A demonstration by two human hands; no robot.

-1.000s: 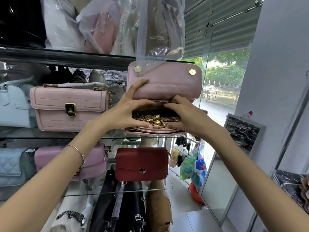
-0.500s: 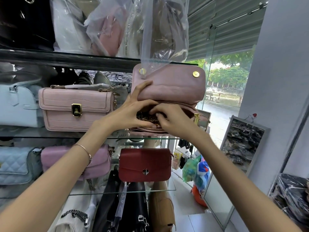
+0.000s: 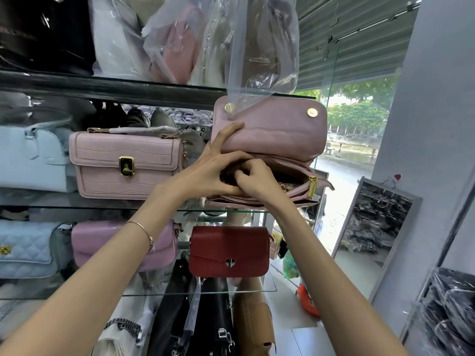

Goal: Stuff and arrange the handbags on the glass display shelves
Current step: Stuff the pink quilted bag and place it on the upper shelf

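Note:
A dusty-pink handbag (image 3: 277,132) stands on the glass shelf (image 3: 246,211) with its flap lifted upright, two gold snaps showing. Its zip compartment gapes open, a gold zip pull (image 3: 312,185) hanging at the right end. My left hand (image 3: 213,170) grips the bag's left end, index finger up against the flap and thumb at the opening's edge. My right hand (image 3: 253,179) has its fingers curled into the left part of the opening; what they hold is hidden. A bit of gold chain shows inside.
A pale pink clasp bag (image 3: 126,164) stands close on the left, a light blue bag (image 3: 30,160) beyond it. Below sit a red bag (image 3: 228,250) and a lilac one (image 3: 123,245). Plastic-wrapped bags (image 3: 259,47) overhang from the upper shelf. A glass wall and mirror (image 3: 372,227) stand right.
My right hand slid from the bag's right side to the left end of the opening and curled in. The gold chain heap is now mostly out of sight inside the compartment.

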